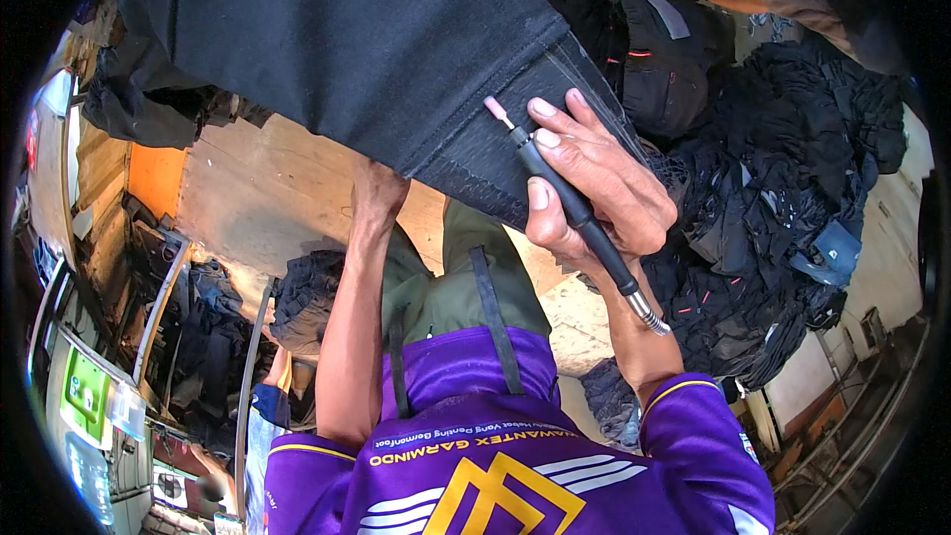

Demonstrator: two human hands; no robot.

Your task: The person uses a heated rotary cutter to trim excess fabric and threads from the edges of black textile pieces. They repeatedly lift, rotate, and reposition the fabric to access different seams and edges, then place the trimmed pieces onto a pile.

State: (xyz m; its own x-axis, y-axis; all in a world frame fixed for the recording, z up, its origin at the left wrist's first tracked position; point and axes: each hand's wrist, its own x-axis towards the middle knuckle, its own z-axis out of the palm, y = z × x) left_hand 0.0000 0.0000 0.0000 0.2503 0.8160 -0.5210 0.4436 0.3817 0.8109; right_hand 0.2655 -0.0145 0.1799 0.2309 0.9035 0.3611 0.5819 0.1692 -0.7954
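Note:
My right hand (604,178) is closed around a black rotary grinder handpiece (570,193). A flexible metal sleeve shows at its rear end, and a small pink grinding stone (494,107) at its front. The stone is over a stitched seam near the hem of a dark trouser leg (367,50); whether they touch I cannot tell. Along that hem the cloth looks scuffed, with loose threads at its edge. Under the lower edge of the cloth is my left hand (379,188), its fingers hidden by the fabric.
A large heap of dark garments (763,208) lies to the right, with more black clothes (654,59) beyond the trouser leg. Below the cloth is a brown board-like surface (258,178). Other people's arms (738,0) show at the far right. Metal rails (256,376) stand at the left.

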